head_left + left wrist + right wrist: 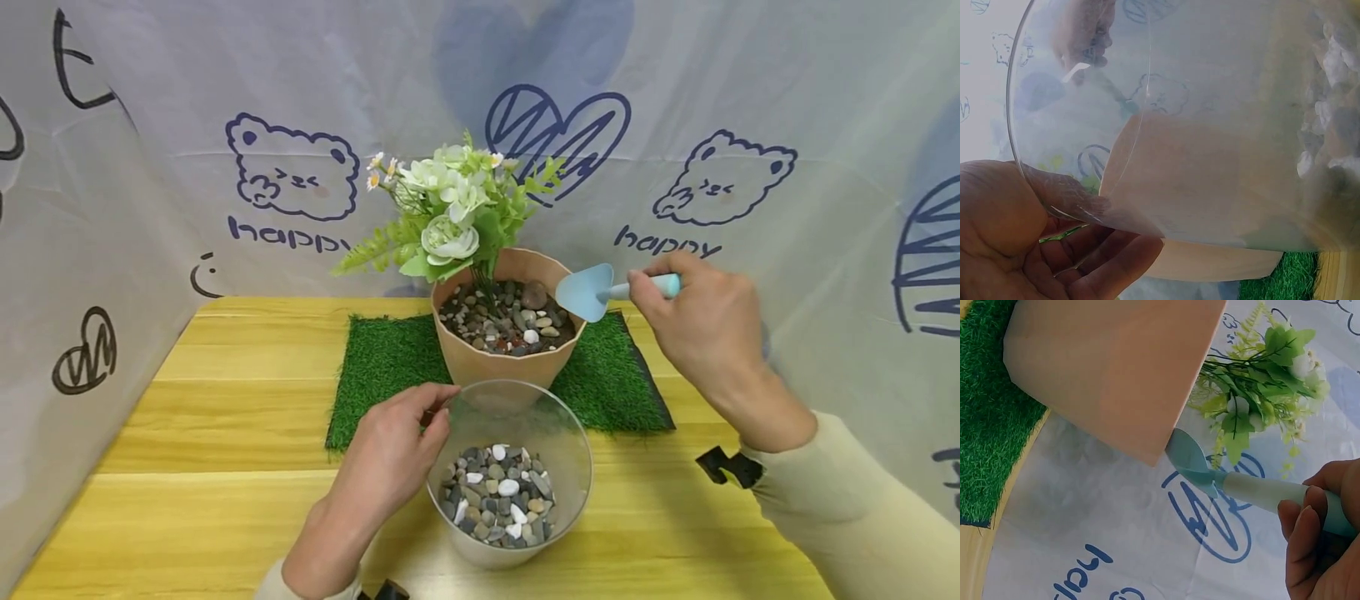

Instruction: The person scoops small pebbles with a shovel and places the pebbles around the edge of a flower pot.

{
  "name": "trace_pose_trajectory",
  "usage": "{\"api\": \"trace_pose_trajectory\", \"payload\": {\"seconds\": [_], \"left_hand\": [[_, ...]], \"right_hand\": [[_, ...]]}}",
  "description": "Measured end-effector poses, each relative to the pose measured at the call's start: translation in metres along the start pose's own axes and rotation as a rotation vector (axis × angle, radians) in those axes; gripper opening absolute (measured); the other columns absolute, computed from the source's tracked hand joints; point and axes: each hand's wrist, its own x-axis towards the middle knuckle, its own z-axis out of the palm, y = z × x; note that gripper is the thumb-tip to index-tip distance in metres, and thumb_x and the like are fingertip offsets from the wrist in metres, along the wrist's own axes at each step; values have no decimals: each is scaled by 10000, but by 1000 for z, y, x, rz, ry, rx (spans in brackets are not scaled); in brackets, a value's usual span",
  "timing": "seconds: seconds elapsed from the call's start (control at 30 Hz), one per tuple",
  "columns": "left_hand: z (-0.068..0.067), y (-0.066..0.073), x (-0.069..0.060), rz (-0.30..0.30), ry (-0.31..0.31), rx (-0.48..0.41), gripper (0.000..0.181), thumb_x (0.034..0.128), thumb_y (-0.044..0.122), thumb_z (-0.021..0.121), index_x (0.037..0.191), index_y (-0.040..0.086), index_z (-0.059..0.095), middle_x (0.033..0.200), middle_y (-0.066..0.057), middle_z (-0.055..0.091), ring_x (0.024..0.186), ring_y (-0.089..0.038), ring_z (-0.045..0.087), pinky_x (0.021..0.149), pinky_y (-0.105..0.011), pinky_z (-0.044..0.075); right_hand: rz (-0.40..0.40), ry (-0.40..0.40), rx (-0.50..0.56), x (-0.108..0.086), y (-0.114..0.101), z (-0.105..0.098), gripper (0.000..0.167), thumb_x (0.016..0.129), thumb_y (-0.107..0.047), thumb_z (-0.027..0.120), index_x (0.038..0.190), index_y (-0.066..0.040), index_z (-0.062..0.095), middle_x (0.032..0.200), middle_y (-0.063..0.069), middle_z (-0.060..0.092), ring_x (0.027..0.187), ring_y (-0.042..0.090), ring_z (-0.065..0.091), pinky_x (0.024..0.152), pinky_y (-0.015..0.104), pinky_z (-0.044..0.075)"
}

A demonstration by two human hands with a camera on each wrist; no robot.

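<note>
My right hand [701, 321] grips the handle of a small light-blue garden trowel [587, 292]. The blade is at the right rim of a terracotta-coloured flowerpot [495, 364], and it looks bare. White artificial flowers [450, 200] with green leaves stand in the pot, with pebbles [517, 321] and dark soil around their stems. In front of the pot is a clear plastic bucket [577, 442] with mixed grey, tan and white pebbles [498, 496] at its bottom. My left hand [393, 442] pinches the bucket's left rim, thumb and fingers on either side of the wall, as the left wrist view shows.
A green artificial-grass mat [386, 358] lies under the flowerpot on the wooden table [225, 433]. Behind and beside the table hangs a pale cloth [405, 83] printed with hearts and bears. A black strap end [729, 467] sticks out at the right wrist.
</note>
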Motion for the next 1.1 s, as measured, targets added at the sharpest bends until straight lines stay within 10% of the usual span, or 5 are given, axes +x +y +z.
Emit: {"api": "trace_pose_trajectory", "payload": {"seconds": [0.23,0.47,0.67,0.87,1.1], "left_hand": [[0,-1,-1,4,-1,8,299,1005,145,661,1293,170,741,1123,-3,764,785,-56,624,641,-207,535],[0,-1,-1,6,2,8,300,1007,142,657,1296,158,739,1158,-19,766,780,-62,631,635,-203,536],[1,-1,-1,13,7,10,291,1009,146,666,1288,176,744,1156,6,766,825,-69,650,683,-238,556],[1,0,-1,13,2,10,291,1011,150,663,1289,175,743,1166,7,765,860,-79,669,705,-251,570],[0,0,0,7,2,15,292,1007,144,671,1288,179,743,1172,6,764,853,-79,664,698,-251,565]], "right_hand": [[-11,114,171,-15,-6,-12,186,966,-269,715,931,-105,794,587,5,552,449,95,385,407,202,293],[-451,249,375,-42,-22,-25,114,844,-158,727,807,-58,769,628,5,652,518,-4,434,469,126,356],[-767,-10,374,-66,-34,-8,308,1049,-352,583,868,-145,721,654,-128,612,528,-23,452,468,137,409],[-909,-101,89,-84,-37,23,390,1099,-338,441,777,-180,594,609,-130,497,509,-6,438,445,189,405],[-952,-206,-38,-92,-35,40,271,872,-178,801,758,-150,558,648,-83,549,548,67,503,505,233,481]]}}
